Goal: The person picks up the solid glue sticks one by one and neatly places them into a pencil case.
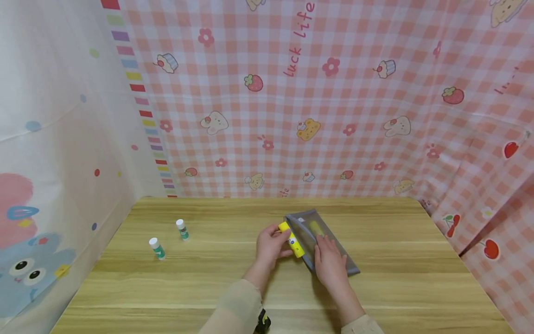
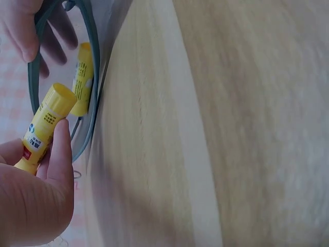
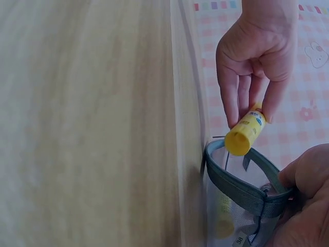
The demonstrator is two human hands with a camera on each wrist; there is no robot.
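My left hand (image 1: 270, 247) pinches a yellow glue stick (image 1: 297, 246) between thumb and fingers, at the mouth of a grey mesh zip pouch (image 1: 340, 250). In the right wrist view the pouch's dark-edged mouth (image 3: 241, 188) gapes, with the held glue stick (image 3: 244, 136) tilted right over it. A second yellow glue stick (image 2: 83, 80) lies inside, showing in the left wrist view. My right hand (image 1: 331, 262) lies over the pouch in the head view; in the right wrist view its thumb and fingers (image 3: 306, 170) grip the pouch's rim.
Two white-capped green glue sticks, a nearer one (image 1: 157, 249) and a farther one (image 1: 182, 229), stand on the left of the wooden table (image 1: 200, 287). A checked pink cloth (image 1: 275, 106) hangs behind the table. A black item (image 1: 263, 321) shows by the left sleeve.
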